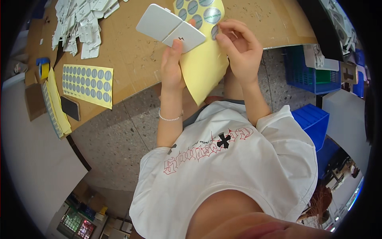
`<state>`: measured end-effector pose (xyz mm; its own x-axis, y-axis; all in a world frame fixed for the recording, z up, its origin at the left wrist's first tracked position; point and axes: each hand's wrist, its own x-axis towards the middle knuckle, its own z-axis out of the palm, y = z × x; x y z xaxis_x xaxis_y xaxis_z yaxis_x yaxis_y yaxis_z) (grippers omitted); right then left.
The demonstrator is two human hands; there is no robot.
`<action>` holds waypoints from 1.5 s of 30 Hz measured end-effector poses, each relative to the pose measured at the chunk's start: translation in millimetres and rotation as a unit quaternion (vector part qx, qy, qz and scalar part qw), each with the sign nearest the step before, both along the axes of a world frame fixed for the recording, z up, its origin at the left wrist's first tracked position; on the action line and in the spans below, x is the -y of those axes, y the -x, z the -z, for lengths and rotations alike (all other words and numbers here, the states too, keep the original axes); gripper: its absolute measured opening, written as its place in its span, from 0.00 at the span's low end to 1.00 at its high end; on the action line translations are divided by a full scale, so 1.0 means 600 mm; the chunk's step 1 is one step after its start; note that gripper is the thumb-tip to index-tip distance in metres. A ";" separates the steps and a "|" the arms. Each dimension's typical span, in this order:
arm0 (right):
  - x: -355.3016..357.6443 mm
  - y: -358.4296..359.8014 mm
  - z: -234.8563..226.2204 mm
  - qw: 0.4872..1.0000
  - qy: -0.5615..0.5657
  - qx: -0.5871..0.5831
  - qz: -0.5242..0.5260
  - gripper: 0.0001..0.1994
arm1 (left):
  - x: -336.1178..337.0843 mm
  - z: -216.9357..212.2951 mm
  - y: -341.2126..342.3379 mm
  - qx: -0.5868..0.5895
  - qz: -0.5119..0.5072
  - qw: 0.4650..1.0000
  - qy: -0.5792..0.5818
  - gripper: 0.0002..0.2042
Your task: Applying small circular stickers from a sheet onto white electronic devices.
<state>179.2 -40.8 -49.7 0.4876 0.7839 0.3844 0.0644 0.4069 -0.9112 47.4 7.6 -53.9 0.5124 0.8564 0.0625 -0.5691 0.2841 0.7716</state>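
My left hand (172, 67) grips a white flat plastic piece (159, 23) made of two panels joined at a seam, with a small dark mark on the nearer panel. Its thumb lies on top, and a fingertip shows past the far edge. Under that piece hangs a yellow backing sheet (203, 69), curling over the table's front edge, with round silver stickers (212, 16) on its far part. With thumb and forefinger, my right hand (243, 53) pinches a round silver sticker (215, 32) at the sheet's right edge. Whether it is peeled off cannot be made out.
A heap of white plastic pieces (85, 24) covers the table's (135, 51) far left. Nearer are another sticker sheet (87, 84), a dark phone (71, 108), stacked yellow sheets (55, 105) and a tape roll (43, 68). Blue crates (296, 75) stand at right.
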 end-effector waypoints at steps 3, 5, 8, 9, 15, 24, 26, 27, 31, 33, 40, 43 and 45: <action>0.005 -0.005 -0.012 0.995 -0.002 -0.081 -0.050 0.13 | 0.000 0.012 0.001 -0.024 0.005 1.000 0.001 0.26; 0.010 -0.006 -0.024 0.989 0.013 -0.124 -0.076 0.13 | 0.002 0.017 0.000 -0.024 0.001 1.000 0.010 0.26; 0.015 -0.013 -0.028 0.978 0.027 -0.186 -0.086 0.14 | 0.011 0.017 -0.008 -0.017 0.001 0.999 0.052 0.25; 0.019 -0.018 -0.023 0.992 0.032 -0.104 -0.062 0.13 | 0.015 0.019 -0.009 -0.024 -0.014 0.999 0.047 0.25; 0.040 -0.034 -0.023 0.986 0.039 0.155 0.055 0.12 | 0.057 0.009 -0.012 -0.084 -0.057 0.995 -0.021 0.29; 0.059 -0.056 -0.025 0.946 -0.128 0.247 0.164 0.11 | 0.127 -0.005 -0.041 -0.041 -0.092 0.995 0.023 0.34; 0.066 -0.053 -0.030 0.937 -0.145 0.251 0.193 0.11 | 0.133 0.002 -0.039 -0.039 -0.090 0.995 0.012 0.33; 0.074 -0.050 -0.034 0.946 -0.136 0.242 0.166 0.11 | 0.130 0.017 -0.038 0.055 -0.024 0.998 -0.036 0.30; 0.087 -0.055 -0.034 0.982 -0.093 0.149 0.072 0.10 | 0.140 0.011 -0.050 0.090 -0.028 0.995 -0.035 0.31; 0.093 -0.062 -0.033 0.989 -0.083 0.121 0.033 0.11 | 0.142 -0.004 -0.056 0.057 -0.040 0.997 -0.017 0.31; 0.098 -0.069 -0.030 0.987 -0.092 0.127 0.030 0.11 | 0.142 0.006 -0.069 -0.011 -0.120 0.993 0.010 0.29; 0.098 -0.072 -0.030 0.991 -0.064 0.117 0.007 0.11 | 0.137 0.020 -0.074 -0.032 -0.183 0.983 -0.010 0.28; 0.097 -0.075 -0.031 0.990 -0.065 0.129 0.006 0.11 | 0.136 0.019 -0.076 -0.024 -0.182 0.983 -0.009 0.28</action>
